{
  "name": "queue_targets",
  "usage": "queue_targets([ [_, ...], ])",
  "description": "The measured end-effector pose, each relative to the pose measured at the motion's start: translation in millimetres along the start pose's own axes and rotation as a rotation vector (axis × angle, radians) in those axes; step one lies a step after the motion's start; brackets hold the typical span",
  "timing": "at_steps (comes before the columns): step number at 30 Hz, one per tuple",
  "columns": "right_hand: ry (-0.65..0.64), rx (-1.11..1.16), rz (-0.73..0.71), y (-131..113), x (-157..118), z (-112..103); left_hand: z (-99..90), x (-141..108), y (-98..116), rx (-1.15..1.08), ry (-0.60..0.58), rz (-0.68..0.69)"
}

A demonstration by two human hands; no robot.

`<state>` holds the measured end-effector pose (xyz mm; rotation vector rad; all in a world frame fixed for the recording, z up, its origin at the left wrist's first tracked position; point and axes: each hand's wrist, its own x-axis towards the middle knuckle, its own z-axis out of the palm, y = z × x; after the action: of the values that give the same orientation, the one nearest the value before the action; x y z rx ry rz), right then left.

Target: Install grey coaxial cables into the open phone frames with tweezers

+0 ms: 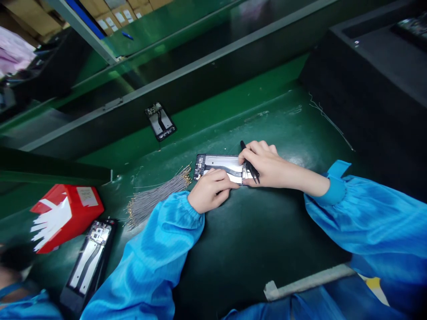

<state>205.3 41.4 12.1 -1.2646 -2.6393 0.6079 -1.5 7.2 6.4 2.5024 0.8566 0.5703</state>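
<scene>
An opened phone [218, 161] with a silver inside and a dark ribbon cable lies flat on the green table in front of me. My left hand [213, 190] is closed, its curled fingers pressing on the phone's near edge. Black tweezers [251, 165] are tucked in my right hand [263, 162], tips pointing down toward me. That hand's thumb and fingers also touch the phone's right end. Just left of the phone, a bundle of thin grey cables [156, 198] with gold-coloured ends rests on the table.
Another opened phone [160, 121] lies on the ledge behind. At left are a red box [83, 222] with white paper strips and an opened phone [90, 258] on a black holder. A big black box [373, 89] stands at right. Part of another person [23, 302] shows lower left.
</scene>
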Motion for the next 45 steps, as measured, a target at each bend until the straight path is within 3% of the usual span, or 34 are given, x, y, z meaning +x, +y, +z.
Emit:
queue_targets([
  [10,-0.097,-0.008,0.005,-3.5,7.2,-9.4,0.5,0.4,0.2,-0.004,0.018,0.022],
  [21,-0.110,-0.075,0.018,-13.9,9.5,-10.6,1.1,2.1,0.2,0.005,0.022,0.039],
  [27,-0.057,0.013,-0.096,-2.2,7.3,-4.9,7.5,3.9,4.0,0.055,0.168,-0.155],
  [32,-0.052,-0.037,-0.105,-3.8,8.6,-4.7,10.7,6.5,6.4,0.107,0.154,-0.225],
  [45,-0.070,-0.120,-0.054,-11.1,10.9,-4.0,10.8,8.9,7.3,0.152,0.114,-0.254],
])
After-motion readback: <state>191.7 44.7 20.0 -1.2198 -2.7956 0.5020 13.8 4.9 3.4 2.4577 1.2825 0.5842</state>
